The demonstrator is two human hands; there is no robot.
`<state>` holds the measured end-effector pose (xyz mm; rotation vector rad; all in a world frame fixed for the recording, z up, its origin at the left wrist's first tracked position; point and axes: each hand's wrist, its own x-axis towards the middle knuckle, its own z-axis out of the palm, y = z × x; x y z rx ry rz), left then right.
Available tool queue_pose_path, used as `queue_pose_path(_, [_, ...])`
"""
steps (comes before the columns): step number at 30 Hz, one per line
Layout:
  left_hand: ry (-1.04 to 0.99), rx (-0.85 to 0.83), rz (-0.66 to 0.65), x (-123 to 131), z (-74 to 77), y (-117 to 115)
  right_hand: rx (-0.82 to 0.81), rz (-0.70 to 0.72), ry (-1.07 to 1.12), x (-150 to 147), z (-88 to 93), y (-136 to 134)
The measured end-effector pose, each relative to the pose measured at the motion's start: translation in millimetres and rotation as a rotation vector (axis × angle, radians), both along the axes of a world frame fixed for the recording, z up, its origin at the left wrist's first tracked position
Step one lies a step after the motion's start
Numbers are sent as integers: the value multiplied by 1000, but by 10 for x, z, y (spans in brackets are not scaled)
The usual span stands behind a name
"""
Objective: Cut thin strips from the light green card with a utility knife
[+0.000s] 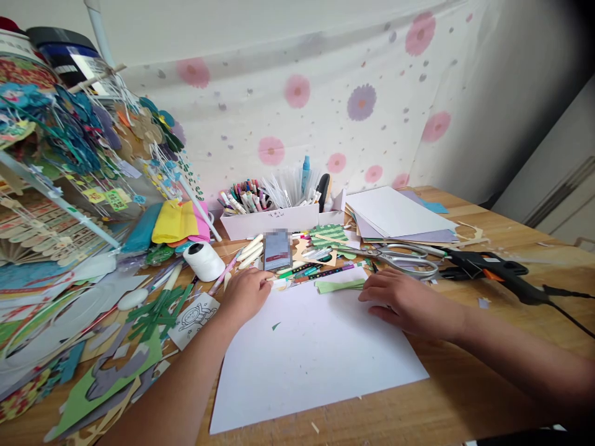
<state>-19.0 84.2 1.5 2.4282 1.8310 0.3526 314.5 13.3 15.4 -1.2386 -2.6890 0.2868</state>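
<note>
My left hand (245, 295) rests at the far left corner of a large white paper sheet (311, 353) on the wooden table, its fingers curled at a small pale paper scrap beside the pens; what it pinches is too small to name. My right hand (405, 301) lies flat on the sheet's right edge, fingers stretched out, holding nothing. A folded light green paper strip (339, 285) lies between the two hands. Metal scissors (402, 257) sit just beyond my right hand. A phone (277, 249) lies beyond my left hand.
A black and orange glue gun (493, 271) with its cord lies at the right. A white box of markers (283, 217) stands at the back, a paper stack (400, 217) beside it. A white thread spool (203, 260) and heaps of cut paper crowd the left.
</note>
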Motion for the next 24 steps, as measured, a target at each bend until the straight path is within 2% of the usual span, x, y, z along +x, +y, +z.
queue_pose_path(5, [12, -31, 79, -51, 1, 34, -5, 1, -8, 1, 9, 1])
queue_pose_path(10, [-2, -40, 99, -56, -4, 48, -7, 4, -15, 14, 1, -16])
queue_pose_path(13, [-14, -23, 119, -75, -5, 38, -15, 5, -16, 16, 3, -20])
queue_pose_path(16, [-21, 22, 198, -79, 7, 41, -14, -1, -21, 16, 21, -18])
queue_pose_path(19, [-3, 48, 267, -4, 49, 88, 3, -4, -12, 20, 46, -17])
queue_pose_path(24, [97, -27, 265, 254, 155, 284, 32, 5, 5, 32, 76, -14])
